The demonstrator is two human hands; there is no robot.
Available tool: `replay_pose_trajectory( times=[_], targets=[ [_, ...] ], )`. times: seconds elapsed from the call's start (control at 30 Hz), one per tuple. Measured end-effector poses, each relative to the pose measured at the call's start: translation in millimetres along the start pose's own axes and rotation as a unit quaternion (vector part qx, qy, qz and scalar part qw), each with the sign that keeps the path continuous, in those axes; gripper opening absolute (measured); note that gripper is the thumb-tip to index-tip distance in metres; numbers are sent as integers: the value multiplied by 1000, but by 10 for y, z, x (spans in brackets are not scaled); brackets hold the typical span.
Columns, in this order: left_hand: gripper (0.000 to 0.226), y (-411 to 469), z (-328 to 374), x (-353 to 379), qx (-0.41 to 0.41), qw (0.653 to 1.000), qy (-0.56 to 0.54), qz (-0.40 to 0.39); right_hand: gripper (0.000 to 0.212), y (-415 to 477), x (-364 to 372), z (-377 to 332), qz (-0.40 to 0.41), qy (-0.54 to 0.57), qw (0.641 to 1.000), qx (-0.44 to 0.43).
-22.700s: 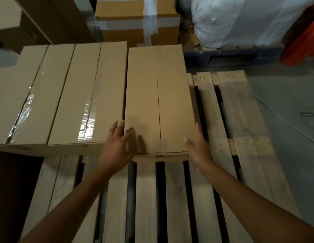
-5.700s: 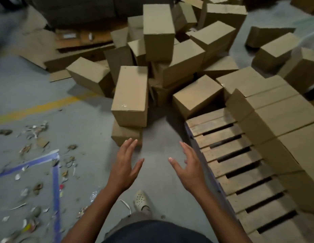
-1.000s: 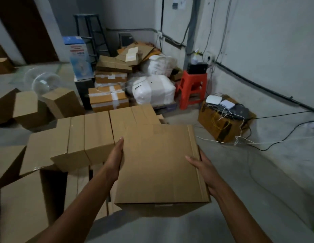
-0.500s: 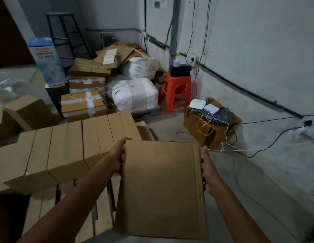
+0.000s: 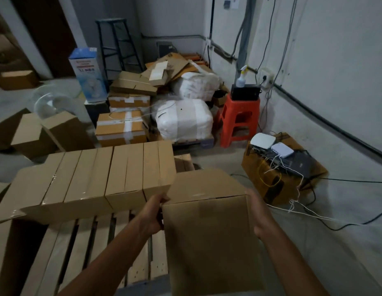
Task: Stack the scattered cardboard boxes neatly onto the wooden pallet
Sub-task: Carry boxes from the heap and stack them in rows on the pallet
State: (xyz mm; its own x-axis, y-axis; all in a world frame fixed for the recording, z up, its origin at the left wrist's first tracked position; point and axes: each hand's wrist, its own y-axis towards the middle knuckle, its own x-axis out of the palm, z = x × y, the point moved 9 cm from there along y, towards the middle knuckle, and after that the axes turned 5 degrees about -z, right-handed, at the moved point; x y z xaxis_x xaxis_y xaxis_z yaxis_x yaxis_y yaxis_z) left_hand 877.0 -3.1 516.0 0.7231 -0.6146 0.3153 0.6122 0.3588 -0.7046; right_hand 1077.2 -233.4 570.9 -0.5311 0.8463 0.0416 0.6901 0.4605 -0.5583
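I carry a plain cardboard box (image 5: 209, 229) between both hands, tilted so a broad face turns toward me. My left hand (image 5: 153, 212) grips its left edge and my right hand (image 5: 257, 212) presses flat on its right side. The box hangs over the right end of the wooden pallet (image 5: 83, 242). A row of several cardboard boxes (image 5: 96, 178) stands across the far part of the pallet, and the carried box's left upper corner is close to the row's right end. The pallet's near slats are bare.
A cardboard box with routers and cables (image 5: 279, 167) sits on the floor to the right, with wires trailing across the concrete. A red stool (image 5: 239, 118), white wrapped bundles (image 5: 183, 120) and taped cartons (image 5: 121, 129) stand behind. Loose boxes (image 5: 42, 133) lie at left.
The carried box has tipped further, its top face showing now, and it has moved closer to the right end of the row. My view has swung slightly right.
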Motion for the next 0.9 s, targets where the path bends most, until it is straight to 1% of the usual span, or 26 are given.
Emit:
replay_pose_trajectory(
  times=[0.03,0.13,0.17,0.27,0.33,0.43,0.47,0.5,0.57,0.6,0.63,0.7,0.8,0.9],
  targets=[
    [84,51,58,58,-5,1000,-13,-1,38,87,11,-80,0,-3,1000,-4],
    [50,238,322,247,26,999,-47,-2,39,435,89,-293,-11,-19,1000,-22],
    [44,308,426,289,32,999,-41,1,38,551,125,-348,-11,-23,999,-19],
    [34,537,741,376,49,999,-15,15,34,863,165,-548,0,-30,1000,-3],
    [29,729,922,410,54,998,-11,18,34,1099,157,-639,0,-56,998,29],
    [29,1009,1156,441,67,997,-18,14,29,1360,173,-802,-4,-124,989,80],
    [30,1096,1223,449,74,997,-22,11,31,1504,164,-803,-8,-143,985,92],
    [31,1169,1282,458,79,997,-24,9,43,1617,166,-822,-13,-165,981,99],
    [34,1295,1371,489,89,996,-30,2,75,1854,159,-879,-13,-191,976,100],
    [35,1367,1408,503,92,995,-37,-1,84,1964,153,-885,-13,-190,976,110],
    [37,1439,1446,510,93,995,-42,0,88,2038,163,-904,-16,-182,976,118],
    [40,1595,1532,528,95,994,-46,8,90,2158,209,-973,-28,-167,977,130],
    [44,1830,1654,591,94,994,-43,20,84,2461,212,-1046,-26,-141,981,127],
    [42,2134,1777,646,93,994,-35,39,82,2817,180,-1051,-25,-122,983,136]
  ],
)
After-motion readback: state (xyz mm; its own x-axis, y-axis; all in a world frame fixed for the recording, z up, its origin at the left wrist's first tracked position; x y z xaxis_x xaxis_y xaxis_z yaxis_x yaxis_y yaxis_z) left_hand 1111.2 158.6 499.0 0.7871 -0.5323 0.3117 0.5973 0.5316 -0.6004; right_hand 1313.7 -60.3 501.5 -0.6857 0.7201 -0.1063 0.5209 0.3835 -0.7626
